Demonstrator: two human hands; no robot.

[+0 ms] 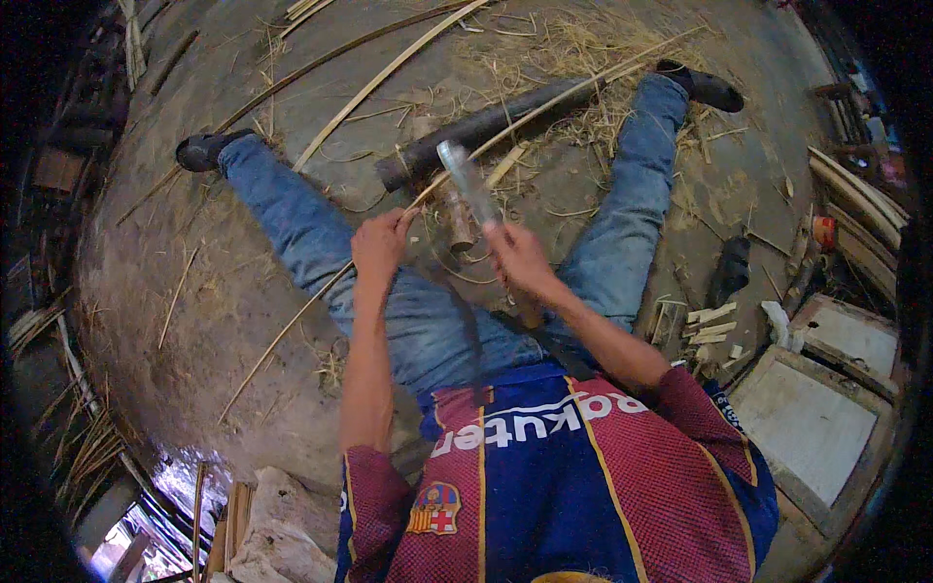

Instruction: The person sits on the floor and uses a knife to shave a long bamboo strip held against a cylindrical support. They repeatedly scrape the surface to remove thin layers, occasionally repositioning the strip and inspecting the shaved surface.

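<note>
My left hand (379, 248) is closed round a long pale strip (282, 342), which looks like split bamboo or cane. The strip crosses my left thigh and runs up to the far right over a dark round log (437, 151). In my right hand (525, 260) is a knife with a broad silvery blade (466, 180), blurred by motion, pointing away from me and close to the strip. Part of its handle hides under the hand. Between my legs a short brown wooden piece (459, 223) lies beneath the log's near side.
Straw-like shavings (593, 44) are heaped at the log's far end. More long strips (384, 78) lie beyond my left foot. Short split pieces (711, 321), a dark bottle-like object (731, 270) and framed pale panels (812, 418) lie to my right. A pale sack (282, 530) sits at lower left.
</note>
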